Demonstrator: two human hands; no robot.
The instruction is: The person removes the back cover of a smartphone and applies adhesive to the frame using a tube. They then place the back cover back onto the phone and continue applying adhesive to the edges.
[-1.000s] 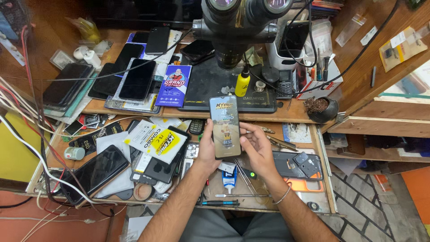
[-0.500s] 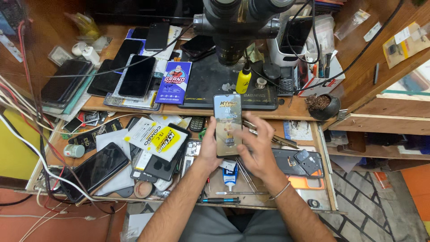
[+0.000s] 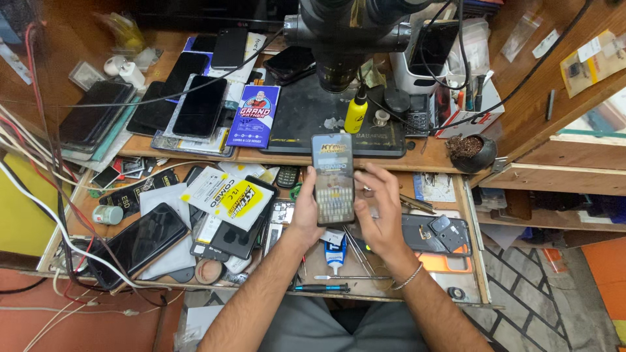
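A phone screen panel with printed film stands upright above the drawer.

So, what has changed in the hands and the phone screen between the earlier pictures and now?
The right hand has come off the phone screen: a second ago its fingers lay on the lower part, now they are spread open beside it, hardly touching. The left hand still holds the screen upright by its left edge, in the same place above the drawer. The bench clutter has not moved.

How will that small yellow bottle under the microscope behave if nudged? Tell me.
The yellow bottle stands upright, tall and narrow with a black nozzle, so it would probably tip easily. Being round, it may then roll across the dark mat. It looks like plastic, so it is likely light.
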